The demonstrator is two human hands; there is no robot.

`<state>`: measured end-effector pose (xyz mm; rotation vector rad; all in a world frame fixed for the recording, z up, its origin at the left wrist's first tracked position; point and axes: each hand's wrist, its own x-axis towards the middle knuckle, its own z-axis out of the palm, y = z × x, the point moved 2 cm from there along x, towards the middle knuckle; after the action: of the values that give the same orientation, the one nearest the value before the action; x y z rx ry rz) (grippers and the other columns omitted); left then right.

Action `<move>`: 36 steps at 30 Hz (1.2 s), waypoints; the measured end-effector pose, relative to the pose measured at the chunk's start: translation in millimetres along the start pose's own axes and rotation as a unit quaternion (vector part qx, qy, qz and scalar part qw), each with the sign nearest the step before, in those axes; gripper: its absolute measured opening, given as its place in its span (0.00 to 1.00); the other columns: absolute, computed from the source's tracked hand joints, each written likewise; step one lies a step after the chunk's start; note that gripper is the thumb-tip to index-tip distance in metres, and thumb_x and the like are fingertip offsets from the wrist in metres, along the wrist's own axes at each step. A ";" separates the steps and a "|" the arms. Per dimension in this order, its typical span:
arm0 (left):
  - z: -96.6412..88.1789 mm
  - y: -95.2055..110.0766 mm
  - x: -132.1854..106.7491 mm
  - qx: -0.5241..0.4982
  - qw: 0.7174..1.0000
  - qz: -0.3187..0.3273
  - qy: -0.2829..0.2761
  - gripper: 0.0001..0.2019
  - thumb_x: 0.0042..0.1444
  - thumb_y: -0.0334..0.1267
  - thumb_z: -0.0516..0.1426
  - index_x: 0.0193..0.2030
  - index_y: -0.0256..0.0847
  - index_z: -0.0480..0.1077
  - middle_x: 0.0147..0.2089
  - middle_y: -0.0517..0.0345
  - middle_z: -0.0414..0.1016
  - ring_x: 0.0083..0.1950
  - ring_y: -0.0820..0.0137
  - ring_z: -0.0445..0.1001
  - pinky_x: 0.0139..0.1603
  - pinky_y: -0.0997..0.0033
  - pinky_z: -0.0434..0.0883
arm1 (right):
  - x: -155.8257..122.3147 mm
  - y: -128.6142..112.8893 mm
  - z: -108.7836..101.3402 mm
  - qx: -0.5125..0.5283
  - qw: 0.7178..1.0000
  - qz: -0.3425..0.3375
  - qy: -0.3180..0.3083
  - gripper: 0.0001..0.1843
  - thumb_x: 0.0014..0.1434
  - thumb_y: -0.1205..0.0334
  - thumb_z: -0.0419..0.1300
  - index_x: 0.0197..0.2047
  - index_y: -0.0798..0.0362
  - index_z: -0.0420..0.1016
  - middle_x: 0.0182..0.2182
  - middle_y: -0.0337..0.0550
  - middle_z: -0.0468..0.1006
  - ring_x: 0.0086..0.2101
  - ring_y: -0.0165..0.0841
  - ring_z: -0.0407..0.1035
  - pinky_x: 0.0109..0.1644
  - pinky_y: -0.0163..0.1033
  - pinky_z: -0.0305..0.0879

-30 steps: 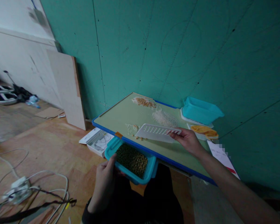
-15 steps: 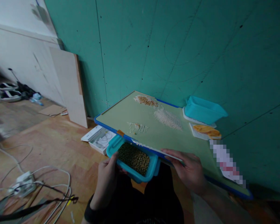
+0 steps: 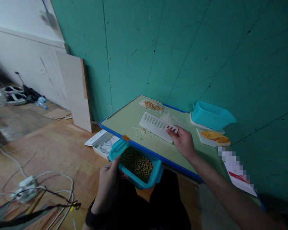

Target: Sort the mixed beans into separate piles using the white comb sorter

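My left hand (image 3: 109, 177) is closed on the left end of a teal plastic box (image 3: 151, 185), held just below the table's front edge. Dark green beans (image 3: 128, 156) fill its left side and tan beans (image 3: 144, 167) its right. Over the tabletop, my right hand (image 3: 183, 142) grips a white slotted plastic strip (image 3: 156, 127) by its right end. Beneath and behind that strip, a white rice-like heap (image 3: 170, 118) is partly hidden. A few scattered white grains (image 3: 142, 132) lie left of the strip, and a pile of yellowish beans (image 3: 152, 105) sits farther back.
The green table (image 3: 120, 116) has a blue rim and stands against a teal wall. At its right are another teal box (image 3: 211, 115), a folded orange cloth (image 3: 214, 137) and a pixelated sheet (image 3: 237, 171). An open white box (image 3: 103, 143) and a power strip (image 3: 26, 188) with cables lie on the floor.
My right hand has moved from the table's front edge up over the tabletop, bringing the white slotted strip near the rice-like heap. My left hand and its box stay nearly in place.
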<state>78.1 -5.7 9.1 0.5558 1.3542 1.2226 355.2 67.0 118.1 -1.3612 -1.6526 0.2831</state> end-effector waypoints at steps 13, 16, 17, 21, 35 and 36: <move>2.8 -4.2 -1.3 -0.018 1.000 0.022 0.006 0.25 0.48 0.56 0.66 0.12 0.42 0.68 0.14 0.56 0.71 0.16 0.68 0.70 0.16 0.72 0.61 | 6.1 -7.8 4.0 0.071 0.996 0.029 -0.051 0.20 0.59 0.44 0.65 0.35 0.55 0.82 0.28 0.43 0.81 0.30 0.36 0.73 0.33 0.36 0.67; 2.9 -5.7 0.4 -0.015 0.999 0.025 0.012 0.25 0.44 0.57 0.67 0.11 0.41 0.68 0.13 0.55 0.70 0.15 0.69 0.69 0.15 0.73 0.60 | 6.5 -8.6 5.5 0.098 0.993 0.040 -0.057 0.21 0.58 0.43 0.66 0.35 0.54 0.82 0.28 0.44 0.82 0.30 0.36 0.73 0.33 0.37 0.68; 2.6 -6.5 1.4 -0.014 1.000 0.024 0.015 0.25 0.42 0.58 0.67 0.10 0.41 0.68 0.12 0.54 0.69 0.14 0.69 0.69 0.14 0.73 0.60 | 6.7 -8.5 6.0 0.105 0.992 0.043 -0.057 0.21 0.57 0.42 0.66 0.35 0.54 0.83 0.29 0.44 0.82 0.30 0.37 0.74 0.33 0.38 0.69; 1.5 -8.2 4.0 -0.015 1.000 0.017 0.007 0.26 0.42 0.58 0.67 0.10 0.41 0.68 0.12 0.55 0.69 0.15 0.68 0.69 0.15 0.73 0.61 | 8.7 -8.5 8.1 0.124 0.989 0.047 -0.063 0.22 0.56 0.41 0.68 0.37 0.54 0.83 0.30 0.45 0.83 0.32 0.38 0.75 0.34 0.38 0.70; 4.1 -6.5 3.5 -0.024 0.999 0.021 -0.011 0.27 0.40 0.62 0.68 0.10 0.42 0.68 0.11 0.56 0.68 0.13 0.69 0.68 0.18 0.69 0.70 | 11.9 -14.7 15.8 0.148 0.983 0.036 -0.102 0.21 0.57 0.42 0.68 0.38 0.53 0.84 0.34 0.45 0.85 0.35 0.39 0.77 0.38 0.40 0.72; 3.9 -6.9 3.9 -0.025 0.999 0.017 -0.010 0.27 0.39 0.62 0.68 0.10 0.42 0.68 0.11 0.56 0.68 0.13 0.69 0.68 0.18 0.69 0.70 | 12.4 -15.2 15.7 0.149 0.983 0.035 -0.102 0.21 0.57 0.42 0.68 0.38 0.53 0.84 0.33 0.44 0.85 0.35 0.39 0.77 0.38 0.40 0.72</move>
<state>83.1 -3.2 2.2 0.5555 1.2989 1.2729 334.2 78.0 126.4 -1.1941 -1.6505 0.7031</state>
